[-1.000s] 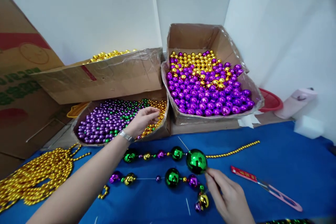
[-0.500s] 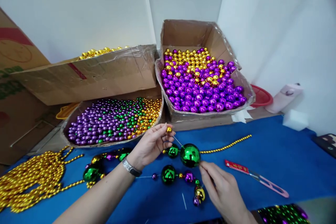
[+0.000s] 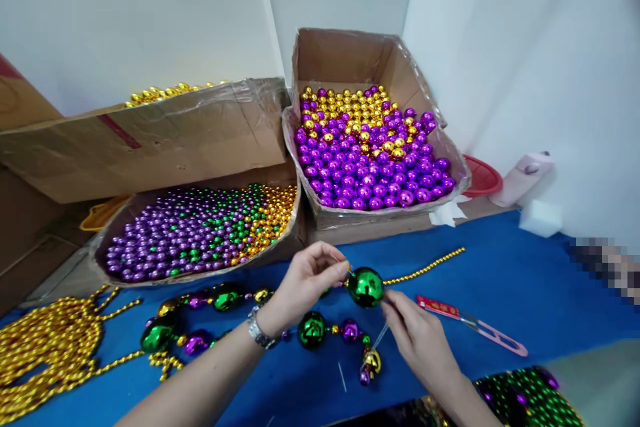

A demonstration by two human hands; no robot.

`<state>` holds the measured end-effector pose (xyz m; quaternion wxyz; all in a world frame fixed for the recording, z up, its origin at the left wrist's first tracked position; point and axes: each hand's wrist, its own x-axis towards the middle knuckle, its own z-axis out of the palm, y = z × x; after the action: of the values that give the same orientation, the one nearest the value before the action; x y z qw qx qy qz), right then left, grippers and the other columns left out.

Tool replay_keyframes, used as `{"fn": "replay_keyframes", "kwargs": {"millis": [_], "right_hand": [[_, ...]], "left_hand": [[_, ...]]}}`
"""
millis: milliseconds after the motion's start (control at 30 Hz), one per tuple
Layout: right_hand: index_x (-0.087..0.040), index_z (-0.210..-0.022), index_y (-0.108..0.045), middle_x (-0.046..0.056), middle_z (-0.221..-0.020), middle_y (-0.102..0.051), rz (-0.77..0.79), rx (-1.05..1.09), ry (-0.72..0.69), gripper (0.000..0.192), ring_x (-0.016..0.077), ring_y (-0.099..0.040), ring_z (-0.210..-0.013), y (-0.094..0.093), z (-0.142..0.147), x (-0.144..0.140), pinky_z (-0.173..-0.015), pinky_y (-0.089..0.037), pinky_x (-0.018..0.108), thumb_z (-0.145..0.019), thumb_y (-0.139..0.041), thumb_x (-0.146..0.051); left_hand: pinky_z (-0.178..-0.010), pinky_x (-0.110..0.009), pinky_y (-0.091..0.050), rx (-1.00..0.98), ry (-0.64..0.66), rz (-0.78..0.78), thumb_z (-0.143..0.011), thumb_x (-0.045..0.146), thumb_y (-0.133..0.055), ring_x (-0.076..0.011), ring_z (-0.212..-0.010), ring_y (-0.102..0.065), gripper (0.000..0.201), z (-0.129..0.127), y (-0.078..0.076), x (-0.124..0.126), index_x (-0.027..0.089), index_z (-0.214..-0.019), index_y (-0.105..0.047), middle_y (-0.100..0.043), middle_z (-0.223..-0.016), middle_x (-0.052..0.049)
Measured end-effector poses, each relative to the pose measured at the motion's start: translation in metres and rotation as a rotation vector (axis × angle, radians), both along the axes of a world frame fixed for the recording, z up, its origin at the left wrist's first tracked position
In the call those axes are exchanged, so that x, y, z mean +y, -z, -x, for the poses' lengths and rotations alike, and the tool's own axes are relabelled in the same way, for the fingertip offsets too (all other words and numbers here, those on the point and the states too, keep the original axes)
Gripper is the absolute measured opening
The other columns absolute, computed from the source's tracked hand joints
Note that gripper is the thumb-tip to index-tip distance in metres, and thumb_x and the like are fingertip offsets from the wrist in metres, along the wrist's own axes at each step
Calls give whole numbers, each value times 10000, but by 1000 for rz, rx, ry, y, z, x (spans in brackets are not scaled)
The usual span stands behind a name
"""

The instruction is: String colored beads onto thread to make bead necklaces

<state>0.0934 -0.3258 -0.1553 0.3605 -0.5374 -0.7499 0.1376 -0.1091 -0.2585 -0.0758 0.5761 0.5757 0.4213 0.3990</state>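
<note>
My left hand (image 3: 320, 273) pinches a small gold bead (image 3: 348, 267), mostly hidden by the fingertips, close against a large shiny green ball (image 3: 366, 287). On the ball's other side my right hand (image 3: 413, 330) is closed, thumb and fingers pinching a clear thread (image 3: 381, 335) that hangs down below them. Beneath lies a strand with a green ball (image 3: 312, 330), a purple bead (image 3: 351, 330) and a gold bead (image 3: 373, 361). More of the beaded strand, with a large green ball (image 3: 159, 333), curves behind my left wrist.
Cardboard boxes hold small mixed beads (image 3: 185, 233) and larger purple and gold beads (image 3: 375, 173). Gold bead chains (image 3: 45, 353) pile at the left. A cutter with red label (image 3: 470, 323) lies on the blue cloth (image 3: 300, 400). A red basket (image 3: 483, 177) stands behind.
My left hand has moved right and down, bringing the small gold bead up to the large green ball. The view has shifted slightly right. My right hand stays by the ball.
</note>
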Motion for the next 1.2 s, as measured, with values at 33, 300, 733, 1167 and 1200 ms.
{"fn": "replay_keyframes", "kwargs": {"millis": [33,300,733,1167,1200], "right_hand": [[-201,-985,-550,25,-802,-649,27,-9,9,183,142,-642,-695,6,-3,1,-624,-484,227,-940,-374,-225],[-193,-918,-602,45,-838,-656,26,-86,43,205,153,-663,-746,29,-25,3,-650,-516,233,-919,-402,-238],[-218,-962,-615,29,-856,-635,113,368,-36,191,144,-617,-754,-27,2,19,-676,-479,236,-935,-429,-255],[-210,-1037,-622,42,-878,-625,169,481,5,235,136,-630,-729,-31,-3,24,-636,-503,215,-936,-431,-303],[-213,-1042,-623,46,-898,-628,161,469,1,234,141,-633,-745,-31,-2,23,-643,-507,216,-936,-431,-297]], "left_hand": [[-609,-232,-473,44,30,-22,-785,296,-650,-130,-667,-585,170,-6,8,-1,148,-862,-615,-656,-769,-43],[-791,-305,-467,300,102,-361,-822,286,-592,-204,-859,-628,149,-29,24,-2,204,-731,-677,-696,-883,-72],[-660,-261,-474,354,199,-536,-864,342,-515,-174,-751,-615,221,-42,-66,42,167,-810,-640,-679,-832,-61],[-688,-283,-441,1080,254,-644,-573,320,-743,-211,-726,-599,285,-41,-66,167,170,-784,-623,-622,-690,-17],[-699,-282,-445,1047,242,-657,-637,334,-704,-204,-752,-600,300,-39,-68,162,167,-874,-626,-640,-762,-29]]}}
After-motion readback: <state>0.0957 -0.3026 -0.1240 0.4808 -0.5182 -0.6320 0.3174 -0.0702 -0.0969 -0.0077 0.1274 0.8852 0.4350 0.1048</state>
